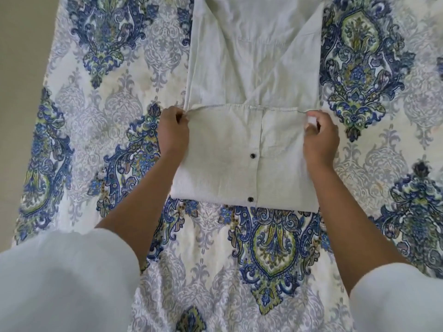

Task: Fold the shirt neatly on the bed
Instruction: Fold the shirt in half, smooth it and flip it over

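Note:
A pale grey-green shirt (254, 68) lies flat along the middle of the bed, its sides folded inward into a long strip. The near end is turned up over the strip as a flap (223, 159) showing two dark buttons on its placket. My left hand (173, 133) pinches the flap's far left corner. My right hand (320, 137) pinches its far right corner. Both corners sit on the body of the shirt. The far end of the shirt runs out of view at the top.
The bed carries a white cover (271, 248) with blue and green paisley medallions. Its left edge (51, 68) borders a strip of beige floor. My white sleeves fill the lower corners of the view.

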`<state>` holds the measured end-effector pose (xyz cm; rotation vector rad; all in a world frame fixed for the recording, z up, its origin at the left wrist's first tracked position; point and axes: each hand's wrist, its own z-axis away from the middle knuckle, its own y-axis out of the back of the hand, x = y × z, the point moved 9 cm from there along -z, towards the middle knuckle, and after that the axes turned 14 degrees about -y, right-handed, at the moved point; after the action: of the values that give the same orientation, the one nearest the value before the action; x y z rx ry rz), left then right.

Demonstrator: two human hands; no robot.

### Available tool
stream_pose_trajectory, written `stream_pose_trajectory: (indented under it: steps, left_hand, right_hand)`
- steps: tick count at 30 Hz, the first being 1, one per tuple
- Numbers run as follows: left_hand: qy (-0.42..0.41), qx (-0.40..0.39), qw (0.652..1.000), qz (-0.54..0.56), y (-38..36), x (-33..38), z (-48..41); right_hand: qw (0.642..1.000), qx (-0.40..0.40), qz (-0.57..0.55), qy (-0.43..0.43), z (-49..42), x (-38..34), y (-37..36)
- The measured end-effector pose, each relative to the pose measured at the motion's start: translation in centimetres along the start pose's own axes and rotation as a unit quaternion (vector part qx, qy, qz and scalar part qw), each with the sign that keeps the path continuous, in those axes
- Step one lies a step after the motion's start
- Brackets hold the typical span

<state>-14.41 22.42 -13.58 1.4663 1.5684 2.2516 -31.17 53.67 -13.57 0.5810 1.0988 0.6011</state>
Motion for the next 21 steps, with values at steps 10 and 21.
stream_pose_trajectory:
  steps: [10, 21]
  left_hand:
    - [-0.355, -0.266, 0.863, -0.240, -9.2, 7.9, 7.4]
    - [-0.351, -0.267, 0.870, -0.221, -5.3, 4.5, 4.8]
  right_hand:
    - [0.926, -0.001, 0.288, 0.243, 7.4, -2.1, -4.6]
    - [0.931, -0.078, 0.238, 0.265, 6.3, -2.7, -3.2]
